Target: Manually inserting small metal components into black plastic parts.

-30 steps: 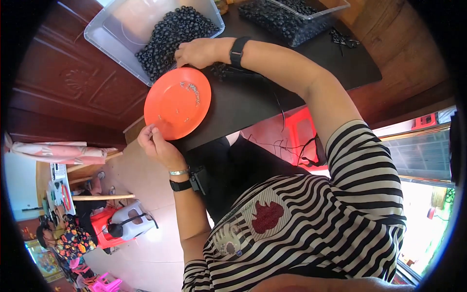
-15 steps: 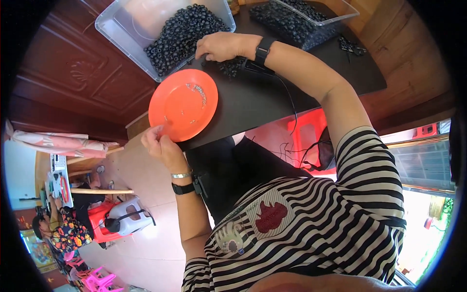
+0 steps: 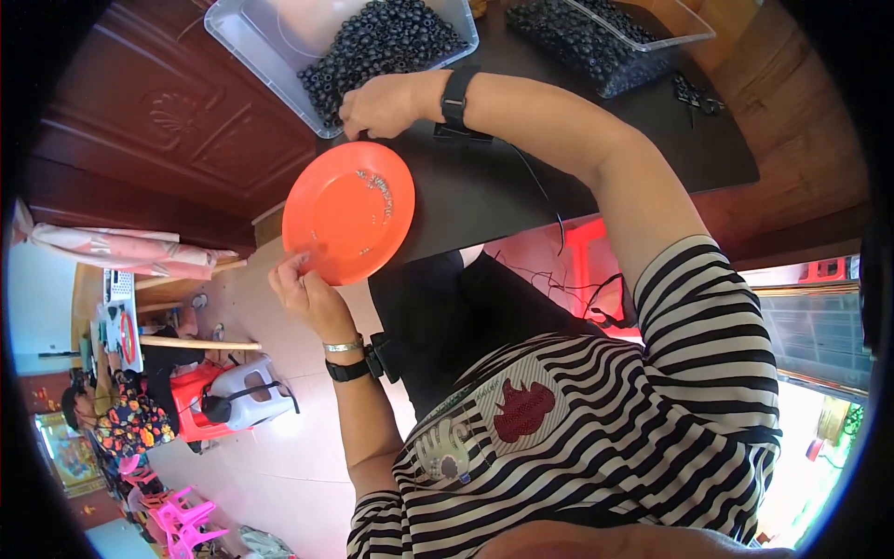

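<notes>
My left hand (image 3: 305, 291) grips the lower rim of a round orange plate (image 3: 349, 212), holding it tilted off the near edge of a dark tabletop (image 3: 521, 177). Small pale bits lie in the plate. My right hand (image 3: 380, 104) hovers just above the plate's upper rim with its fingers bunched together; I cannot tell whether they pinch anything. It sits beside a clear plastic bin (image 3: 270, 58) heaped with small black beads (image 3: 386, 37). Both wrists wear dark bands.
A second clear tray of black beads (image 3: 596, 42) stands at the back right on the tabletop. A carved brown wooden panel (image 3: 177, 130) lies to the left. A red stool (image 3: 587, 270) with dark cords stands under the table. A person sits at the far left.
My right hand's fingers have curled together nearer the plate's upper rim. My left hand still holds the plate, which sits slightly lower in the view.
</notes>
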A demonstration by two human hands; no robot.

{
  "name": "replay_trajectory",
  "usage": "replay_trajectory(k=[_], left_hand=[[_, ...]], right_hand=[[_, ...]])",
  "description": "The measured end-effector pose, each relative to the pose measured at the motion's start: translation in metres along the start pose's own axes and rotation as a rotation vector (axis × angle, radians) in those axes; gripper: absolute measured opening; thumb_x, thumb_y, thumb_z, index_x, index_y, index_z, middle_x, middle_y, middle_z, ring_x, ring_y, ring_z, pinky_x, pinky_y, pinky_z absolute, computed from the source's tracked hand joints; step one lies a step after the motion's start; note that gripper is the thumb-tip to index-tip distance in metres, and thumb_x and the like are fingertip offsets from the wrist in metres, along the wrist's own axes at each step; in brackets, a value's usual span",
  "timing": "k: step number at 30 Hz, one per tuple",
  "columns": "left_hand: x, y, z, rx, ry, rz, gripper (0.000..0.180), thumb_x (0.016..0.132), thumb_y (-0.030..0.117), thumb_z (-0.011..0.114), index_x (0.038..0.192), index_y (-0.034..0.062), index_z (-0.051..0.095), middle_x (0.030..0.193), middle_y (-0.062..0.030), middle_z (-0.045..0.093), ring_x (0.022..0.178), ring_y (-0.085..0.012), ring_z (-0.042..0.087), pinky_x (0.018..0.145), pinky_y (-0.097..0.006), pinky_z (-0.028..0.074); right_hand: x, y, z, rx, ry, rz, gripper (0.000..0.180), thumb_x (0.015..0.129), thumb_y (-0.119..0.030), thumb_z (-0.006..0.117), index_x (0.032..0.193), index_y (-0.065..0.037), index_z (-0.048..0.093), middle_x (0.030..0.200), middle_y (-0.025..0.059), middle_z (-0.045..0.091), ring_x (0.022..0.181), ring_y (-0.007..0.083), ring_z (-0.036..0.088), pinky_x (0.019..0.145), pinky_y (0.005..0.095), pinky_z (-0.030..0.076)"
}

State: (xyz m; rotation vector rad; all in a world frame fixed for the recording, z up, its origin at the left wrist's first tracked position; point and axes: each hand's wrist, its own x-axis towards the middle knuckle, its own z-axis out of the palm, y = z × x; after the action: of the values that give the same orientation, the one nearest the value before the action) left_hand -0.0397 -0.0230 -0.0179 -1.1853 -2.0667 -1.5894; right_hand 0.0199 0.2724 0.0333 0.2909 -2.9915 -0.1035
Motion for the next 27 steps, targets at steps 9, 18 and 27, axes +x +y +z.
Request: replay_trajectory(k=[9, 18, 27], left_hand=[[0.029, -0.008, 0.011, -0.088, -0.16, -0.017, 0.016, 0.072, -0.001, 0.05, 0.087, -0.0013, 0.056, 0.098, -0.0142, 0.054, 0.09, -0.0263, 0.053, 0.079, -0.033, 0.043], [0.025, -0.004, 0.022, -0.196, -0.213, -0.047, 0.015, 0.073, -0.001, 0.053, 0.088, -0.0011, 0.056, 0.101, -0.0138, 0.054, 0.092, -0.0249, 0.053, 0.082, -0.032, 0.043], [0.023, 0.037, 0.024, -0.229, -0.096, 0.042, 0.013, 0.077, -0.001, 0.052, 0.089, -0.0013, 0.057, 0.104, -0.0122, 0.056, 0.096, -0.0222, 0.052, 0.086, -0.032, 0.041]], right_hand=[[-0.042, 0.012, -0.006, 0.074, -0.069, 0.121, 0.03, 0.078, -0.011, 0.059, 0.107, -0.01, 0.065, 0.101, 0.0124, 0.064, 0.096, 0.032, 0.06, 0.08, 0.0413, 0.048], [-0.083, 0.025, -0.006, 0.24, 0.019, 0.198, 0.031, 0.076, -0.012, 0.064, 0.106, -0.007, 0.065, 0.099, 0.012, 0.066, 0.094, 0.0308, 0.061, 0.079, 0.0402, 0.047], [-0.084, 0.02, -0.003, 0.199, 0.068, 0.271, 0.021, 0.076, -0.013, 0.064, 0.096, -0.009, 0.066, 0.091, 0.0104, 0.066, 0.09, 0.0287, 0.062, 0.076, 0.0398, 0.048]])
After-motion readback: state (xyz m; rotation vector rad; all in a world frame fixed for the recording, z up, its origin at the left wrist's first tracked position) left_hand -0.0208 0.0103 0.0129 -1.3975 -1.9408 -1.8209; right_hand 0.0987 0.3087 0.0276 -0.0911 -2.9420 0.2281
